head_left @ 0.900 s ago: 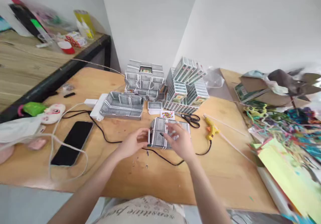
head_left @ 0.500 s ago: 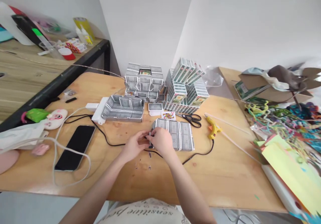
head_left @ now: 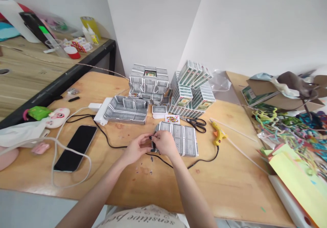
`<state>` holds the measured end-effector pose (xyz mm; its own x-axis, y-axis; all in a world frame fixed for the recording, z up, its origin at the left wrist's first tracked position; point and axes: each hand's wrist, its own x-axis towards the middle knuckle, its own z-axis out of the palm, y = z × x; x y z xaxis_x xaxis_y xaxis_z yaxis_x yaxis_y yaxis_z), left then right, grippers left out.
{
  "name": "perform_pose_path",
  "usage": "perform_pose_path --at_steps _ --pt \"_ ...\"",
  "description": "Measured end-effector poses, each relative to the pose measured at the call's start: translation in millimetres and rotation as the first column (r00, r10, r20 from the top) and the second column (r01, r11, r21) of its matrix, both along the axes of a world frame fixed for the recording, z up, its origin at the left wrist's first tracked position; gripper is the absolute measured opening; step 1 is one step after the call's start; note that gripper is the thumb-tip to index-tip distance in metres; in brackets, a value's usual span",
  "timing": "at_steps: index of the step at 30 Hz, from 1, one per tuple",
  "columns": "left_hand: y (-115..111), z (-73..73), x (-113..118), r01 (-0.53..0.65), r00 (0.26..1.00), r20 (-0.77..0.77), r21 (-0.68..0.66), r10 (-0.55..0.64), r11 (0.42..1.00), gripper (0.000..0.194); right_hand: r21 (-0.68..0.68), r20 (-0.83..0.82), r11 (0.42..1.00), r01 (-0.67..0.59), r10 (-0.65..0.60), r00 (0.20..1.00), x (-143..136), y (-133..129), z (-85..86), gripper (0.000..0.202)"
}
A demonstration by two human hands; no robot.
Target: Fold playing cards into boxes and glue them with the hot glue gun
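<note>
A flat block covered in grey-patterned playing cards (head_left: 185,139) lies on the table in front of me. At its left end, my left hand (head_left: 138,148) curls in from the side, thumb and fingers closed on the edge. My right hand (head_left: 165,142) reaches over the block's left part, its fingers pinched at that same end. Between the fingertips the end looks dark, and its detail is hidden. Just behind the block are a face-up playing card (head_left: 172,119), a small stack of cards (head_left: 159,109) and black-handled scissors (head_left: 198,124).
A yellow glue gun (head_left: 218,134) lies to the right, its black cord running in front of the block. Behind are an open card-covered tray (head_left: 127,114), a larger card-covered structure (head_left: 149,81) and stacked card boxes (head_left: 186,95). A phone (head_left: 76,148) and white cable lie left.
The view has shifted slightly. Both hands stay at the block's left end, with the right fingers repositioned a little; the block is now slightly more tilted.
</note>
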<state>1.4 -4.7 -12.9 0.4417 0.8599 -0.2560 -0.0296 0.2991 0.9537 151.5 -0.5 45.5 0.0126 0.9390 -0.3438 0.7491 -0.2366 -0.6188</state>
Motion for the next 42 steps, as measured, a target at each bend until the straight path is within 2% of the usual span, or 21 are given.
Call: perform_pose_path --at_steps 13,25,31,34,39,42 --pt "1.9 5.6 -2.0 0.007 0.999 -0.032 0.042 -0.005 0.999 0.052 -0.054 -0.138 0.998 -0.044 0.036 0.990 6.0 2.5 1.8 0.022" --pt "5.1 3.5 -5.3 0.048 0.999 -0.016 0.009 -0.048 0.999 0.055 -0.059 -0.306 0.998 0.031 -0.048 0.951 7.3 -3.1 0.4 0.015" --pt "6.2 1.7 -6.4 0.005 1.000 0.011 -0.003 -0.005 1.000 0.052 -0.081 -0.436 0.994 0.076 -0.104 0.894 12.5 -6.7 -2.2 0.008" --pt "5.2 1.4 -5.7 0.007 1.000 0.012 0.003 -0.007 1.000 0.052 -0.067 -0.549 0.994 0.086 -0.109 0.829 18.9 -8.9 -5.7 0.010" --pt "4.2 4.7 -5.4 0.028 1.000 0.001 0.035 -0.028 0.999 0.051 -0.058 -0.810 0.977 0.204 -0.166 0.563 30.9 -5.9 -8.4 0.022" --pt "3.0 8.6 -5.8 0.043 0.999 -0.036 0.063 -0.041 0.997 0.050 -0.011 -0.836 0.945 0.327 -0.188 0.515 39.3 3.4 -6.3 0.029"
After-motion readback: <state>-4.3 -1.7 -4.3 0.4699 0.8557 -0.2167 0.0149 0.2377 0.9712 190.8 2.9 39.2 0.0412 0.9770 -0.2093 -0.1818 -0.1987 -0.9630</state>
